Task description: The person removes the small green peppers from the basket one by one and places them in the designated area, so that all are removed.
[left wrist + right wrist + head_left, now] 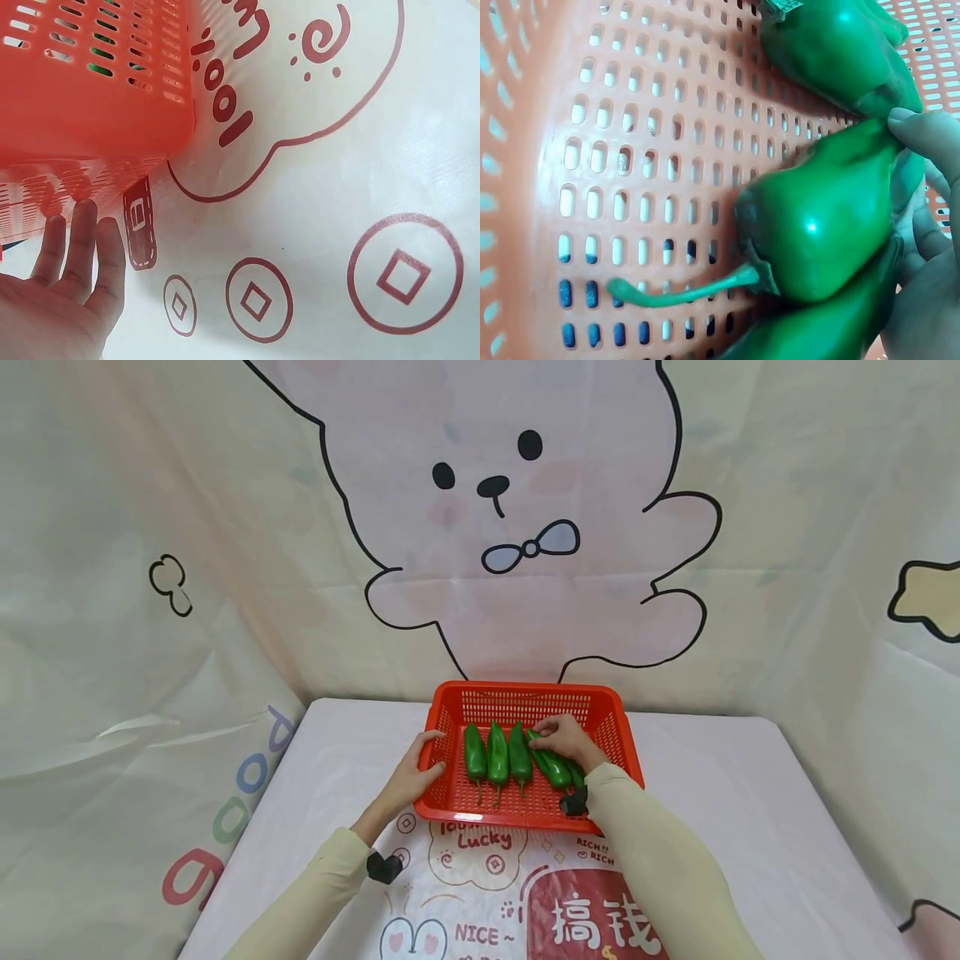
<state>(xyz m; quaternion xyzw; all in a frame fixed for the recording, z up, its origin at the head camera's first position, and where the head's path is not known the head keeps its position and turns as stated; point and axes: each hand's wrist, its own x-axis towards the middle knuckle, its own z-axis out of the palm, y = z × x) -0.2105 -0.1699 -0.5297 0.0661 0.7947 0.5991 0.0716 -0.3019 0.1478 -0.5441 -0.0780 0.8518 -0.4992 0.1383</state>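
A green pepper [821, 217] is pinched near its tip by the right hand [567, 740] inside the red basket [495, 819], beside other peppers [497, 753]. The basket's side is touched by the left hand [407, 778], fingers extended.

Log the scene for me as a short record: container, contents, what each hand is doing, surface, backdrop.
container: red perforated plastic basket
contents: at least five green chili peppers; three in a side-by-side row on the left, stems toward the person
left hand: touches the basket's left side
right hand: inside the basket, pinches one chili pepper near its tip
surface: white tabletop, printed with drawings and lettering, including "Lucky"
backdrop: pale hanging with a cartoon animal wearing a bow tie
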